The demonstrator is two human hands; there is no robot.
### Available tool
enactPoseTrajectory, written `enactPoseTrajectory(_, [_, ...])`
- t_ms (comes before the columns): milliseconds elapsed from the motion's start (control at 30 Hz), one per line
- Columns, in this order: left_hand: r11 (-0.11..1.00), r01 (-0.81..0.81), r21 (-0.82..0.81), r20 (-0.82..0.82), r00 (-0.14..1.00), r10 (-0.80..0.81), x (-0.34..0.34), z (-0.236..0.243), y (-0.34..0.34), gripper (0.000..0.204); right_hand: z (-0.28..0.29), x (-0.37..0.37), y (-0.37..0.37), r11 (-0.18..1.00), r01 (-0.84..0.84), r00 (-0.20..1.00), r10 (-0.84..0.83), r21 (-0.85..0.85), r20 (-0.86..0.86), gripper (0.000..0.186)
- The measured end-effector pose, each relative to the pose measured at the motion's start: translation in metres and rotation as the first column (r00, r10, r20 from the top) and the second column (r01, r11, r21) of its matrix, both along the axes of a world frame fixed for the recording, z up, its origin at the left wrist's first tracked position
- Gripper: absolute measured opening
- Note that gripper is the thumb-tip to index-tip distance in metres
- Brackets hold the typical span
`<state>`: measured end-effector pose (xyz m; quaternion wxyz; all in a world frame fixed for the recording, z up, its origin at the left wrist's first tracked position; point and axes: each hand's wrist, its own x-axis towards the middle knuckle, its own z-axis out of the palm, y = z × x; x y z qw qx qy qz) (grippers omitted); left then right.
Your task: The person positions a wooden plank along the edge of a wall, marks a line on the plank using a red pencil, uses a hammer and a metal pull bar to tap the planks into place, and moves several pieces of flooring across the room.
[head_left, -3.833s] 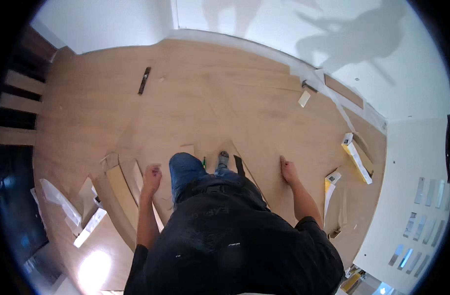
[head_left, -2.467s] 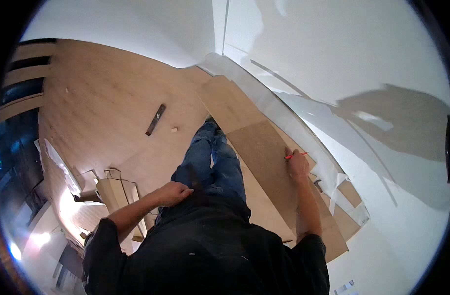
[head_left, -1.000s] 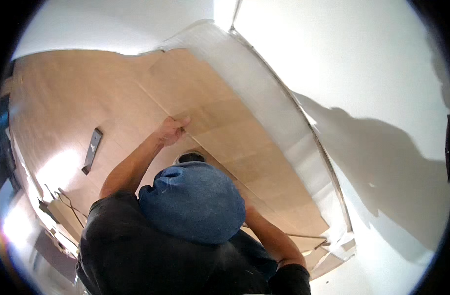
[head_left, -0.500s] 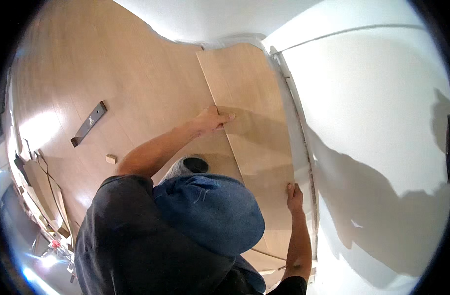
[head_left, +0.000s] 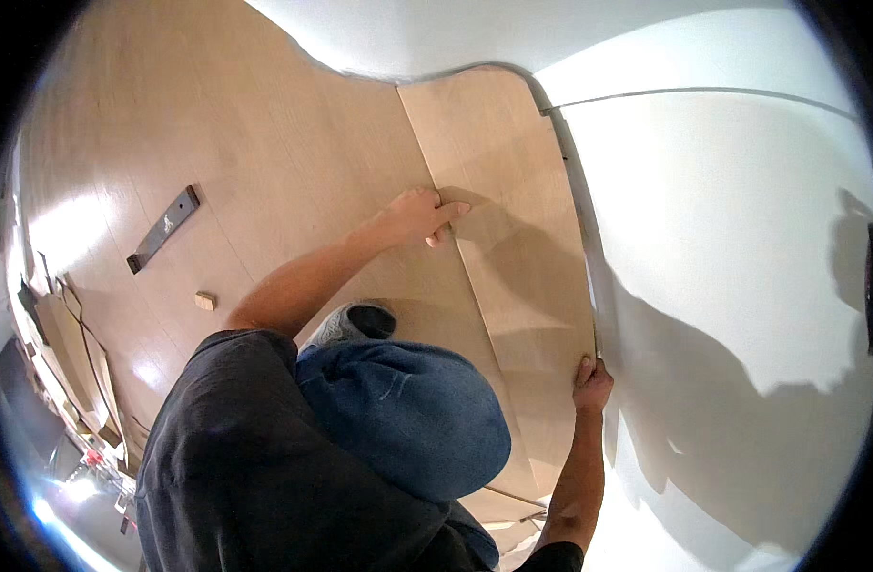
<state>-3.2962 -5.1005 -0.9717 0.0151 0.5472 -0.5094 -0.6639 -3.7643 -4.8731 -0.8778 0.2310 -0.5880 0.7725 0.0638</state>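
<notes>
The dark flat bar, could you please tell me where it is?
In the head view, the dark flat bar lies on the floor at left, just above and left of the small tan block.

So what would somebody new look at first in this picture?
Probably the big grey shadow spread over the white wall on the right. Next, the long wood-coloured board beside that wall, with the left grip at its left edge and the right grip at its right. A dark bar lies on the floor at left.

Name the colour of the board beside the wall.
The board is light brown, best seen in the head view.
</notes>
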Motion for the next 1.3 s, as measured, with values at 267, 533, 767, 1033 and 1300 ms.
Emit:
enactPoseTrajectory(267, [0.999,0.038,0.009,0.058,0.998,-0.038,-0.001,0.001,-0.01,0.068,-0.022,-0.011,-0.003,0.986,-0.056,0.998,0.057,-0.156,0.001,0.053])
enactPoseTrajectory(533, [0.949,0.261,-0.178,0.17,0.958,-0.232,0.002,-0.022,-0.006,0.063,-0.053,-0.026,0.001,0.952,-0.184,0.983,0.175,-0.244,-0.059,0.055])
enactPoseTrajectory(767, [0.964,0.184,-0.191,0.167,0.974,-0.153,0.002,-0.025,-0.001,0.057,-0.065,-0.027,0.003,0.976,-0.147,0.989,0.144,-0.161,-0.029,0.055])
enactPoseTrajectory(1033, [0.978,0.161,-0.131,0.172,0.975,-0.137,-0.004,-0.004,-0.009,0.056,-0.069,-0.038,0.004,0.984,-0.163,0.978,0.153,-0.066,-0.139,0.047])
enactPoseTrajectory(1300, [0.91,0.29,-0.296,0.27,0.939,-0.212,-0.002,-0.031,0.001,0.043,-0.067,-0.031,0.002,0.987,-0.078,0.993,0.065,-0.14,-0.095,0.048])
